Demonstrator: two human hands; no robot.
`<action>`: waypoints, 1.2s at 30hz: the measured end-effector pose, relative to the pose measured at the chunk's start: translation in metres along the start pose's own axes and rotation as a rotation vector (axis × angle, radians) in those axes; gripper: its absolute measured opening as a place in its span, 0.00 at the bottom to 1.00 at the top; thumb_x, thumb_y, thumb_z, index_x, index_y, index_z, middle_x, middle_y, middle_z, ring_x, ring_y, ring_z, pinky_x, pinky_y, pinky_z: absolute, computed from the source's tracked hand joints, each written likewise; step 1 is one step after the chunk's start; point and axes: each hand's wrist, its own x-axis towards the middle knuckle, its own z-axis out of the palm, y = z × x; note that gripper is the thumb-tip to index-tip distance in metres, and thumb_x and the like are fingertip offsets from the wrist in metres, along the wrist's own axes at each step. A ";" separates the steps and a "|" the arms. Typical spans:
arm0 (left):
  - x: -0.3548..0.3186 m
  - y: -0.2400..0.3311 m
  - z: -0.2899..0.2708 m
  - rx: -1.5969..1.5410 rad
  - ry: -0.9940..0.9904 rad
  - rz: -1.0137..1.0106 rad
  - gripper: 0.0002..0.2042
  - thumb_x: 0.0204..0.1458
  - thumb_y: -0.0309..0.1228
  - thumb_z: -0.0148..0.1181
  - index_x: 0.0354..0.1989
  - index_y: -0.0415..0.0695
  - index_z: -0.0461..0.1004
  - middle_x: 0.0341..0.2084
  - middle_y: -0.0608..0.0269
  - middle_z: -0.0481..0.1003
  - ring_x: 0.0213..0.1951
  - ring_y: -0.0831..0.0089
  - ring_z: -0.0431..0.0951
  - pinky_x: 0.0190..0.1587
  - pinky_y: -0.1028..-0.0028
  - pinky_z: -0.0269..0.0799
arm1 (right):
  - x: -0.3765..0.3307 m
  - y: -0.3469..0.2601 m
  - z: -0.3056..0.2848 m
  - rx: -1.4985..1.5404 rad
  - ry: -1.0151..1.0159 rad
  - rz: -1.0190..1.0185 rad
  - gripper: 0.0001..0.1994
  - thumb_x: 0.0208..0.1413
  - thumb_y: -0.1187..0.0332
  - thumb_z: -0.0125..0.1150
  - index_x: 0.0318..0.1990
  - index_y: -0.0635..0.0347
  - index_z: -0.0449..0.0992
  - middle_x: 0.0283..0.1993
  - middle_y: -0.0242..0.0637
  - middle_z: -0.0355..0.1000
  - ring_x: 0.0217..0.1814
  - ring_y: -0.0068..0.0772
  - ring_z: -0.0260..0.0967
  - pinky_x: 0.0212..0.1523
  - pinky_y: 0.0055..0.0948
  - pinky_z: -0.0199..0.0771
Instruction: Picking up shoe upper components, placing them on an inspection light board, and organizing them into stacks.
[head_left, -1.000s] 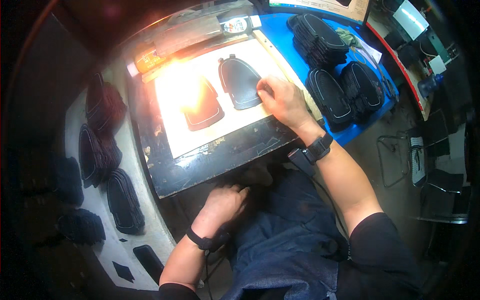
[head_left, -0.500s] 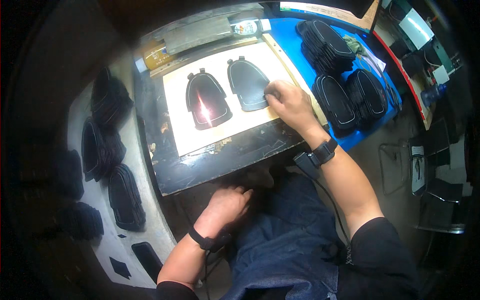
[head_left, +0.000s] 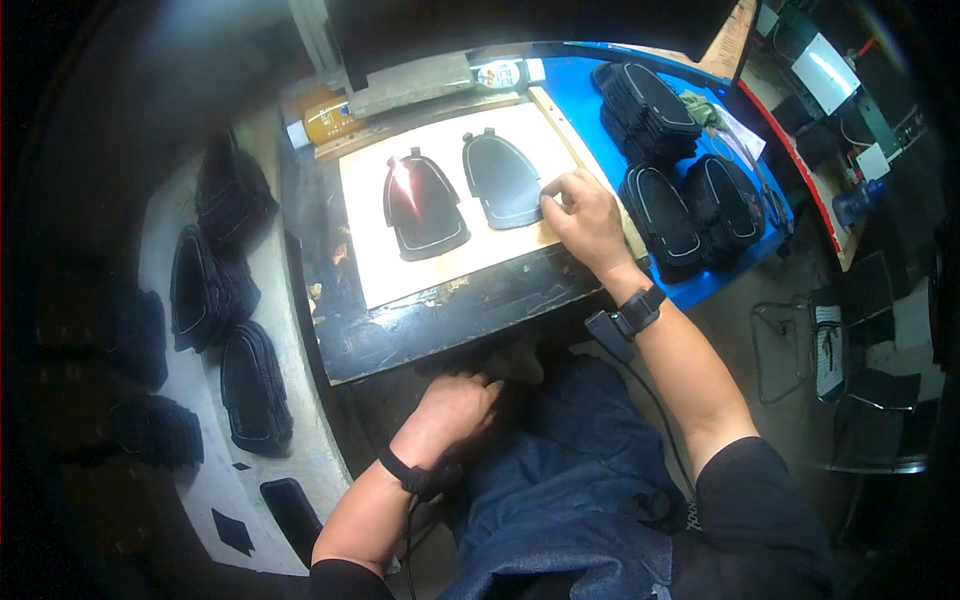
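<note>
Two black arch-shaped panels with small tabs on top lie on a pale board (head_left: 390,290). My right hand (head_left: 588,222) is closed, its fingertips pinched at the right edge of the right panel (head_left: 502,185). That panel looks greyish, with a thin pale outline. On the left panel (head_left: 428,215) a bright white-red glow shines near the top, and a pale outline runs along its lower edge. My left hand (head_left: 455,408) rests low by the table's front edge, fingers curled; its underside is hidden.
Stacks of black panels (head_left: 665,215) lie on a blue surface (head_left: 700,290) at right, and more stacks (head_left: 255,390) on a pale bench (head_left: 215,480) at left. A dark machine part (head_left: 520,35) overhangs the back. Two bottles and a metal bar (head_left: 410,85) edge the board.
The bright glow has shifted from the left panel's lower part to near its top. The dark machine part now covers more of the upper view. Both hands stay almost in place.
</note>
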 end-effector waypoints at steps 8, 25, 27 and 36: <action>0.006 -0.007 0.004 0.026 -0.077 -0.019 0.23 0.53 0.43 0.62 0.56 0.48 0.73 0.37 0.51 0.79 0.40 0.51 0.80 0.41 0.56 0.78 | -0.001 0.024 0.017 0.040 0.112 -0.179 0.08 0.51 0.66 0.61 0.30 0.63 0.79 0.32 0.50 0.76 0.36 0.53 0.76 0.41 0.45 0.76; -0.002 0.001 -0.010 0.004 -0.089 0.017 0.24 0.56 0.38 0.64 0.59 0.40 0.72 0.49 0.39 0.76 0.52 0.48 0.77 0.54 0.58 0.73 | -0.100 0.007 -0.113 -0.101 0.201 -0.067 0.12 0.54 0.60 0.59 0.28 0.61 0.77 0.33 0.46 0.74 0.37 0.51 0.74 0.39 0.46 0.73; -0.012 0.012 -0.020 -0.608 -0.118 -0.145 0.22 0.57 0.35 0.63 0.58 0.38 0.73 0.49 0.40 0.77 0.52 0.46 0.77 0.54 0.58 0.73 | -0.123 0.023 -0.131 -0.180 0.228 0.089 0.09 0.54 0.64 0.59 0.30 0.60 0.77 0.34 0.44 0.73 0.37 0.52 0.74 0.38 0.45 0.74; -0.030 0.034 -0.027 -0.728 0.015 0.029 0.21 0.58 0.33 0.61 0.57 0.35 0.73 0.49 0.41 0.77 0.52 0.50 0.77 0.55 0.61 0.72 | -0.247 0.087 -0.131 -0.247 0.254 0.124 0.06 0.55 0.66 0.58 0.32 0.58 0.77 0.37 0.39 0.72 0.45 0.43 0.70 0.45 0.43 0.71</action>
